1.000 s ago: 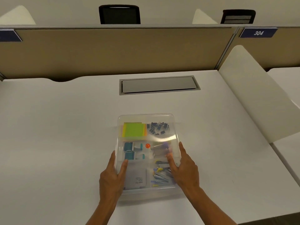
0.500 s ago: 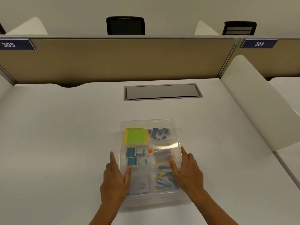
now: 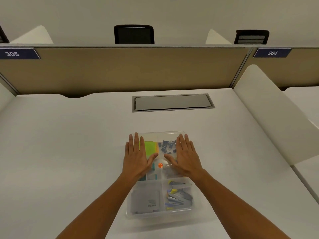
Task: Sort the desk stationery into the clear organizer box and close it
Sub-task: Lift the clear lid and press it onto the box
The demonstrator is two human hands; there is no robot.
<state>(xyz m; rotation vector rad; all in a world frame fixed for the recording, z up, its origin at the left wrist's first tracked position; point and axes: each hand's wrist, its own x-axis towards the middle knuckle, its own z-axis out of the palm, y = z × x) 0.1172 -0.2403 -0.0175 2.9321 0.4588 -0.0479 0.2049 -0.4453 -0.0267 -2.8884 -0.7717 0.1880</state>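
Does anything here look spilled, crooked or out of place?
Nothing stands out. The clear organizer box sits square on the desk, stationery sorted in its compartments, with the left hand and right hand flat on its lid.

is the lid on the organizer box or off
On: the clear lid covers the organizer box, both hands flat on it.

Both hands flat on the organizer box lid

The left hand point(image 3: 136, 157) and right hand point(image 3: 185, 156) lie palms down, fingers spread, on the far half of the clear organizer box point(image 3: 159, 216) on the white worktop point(image 3: 69, 144).
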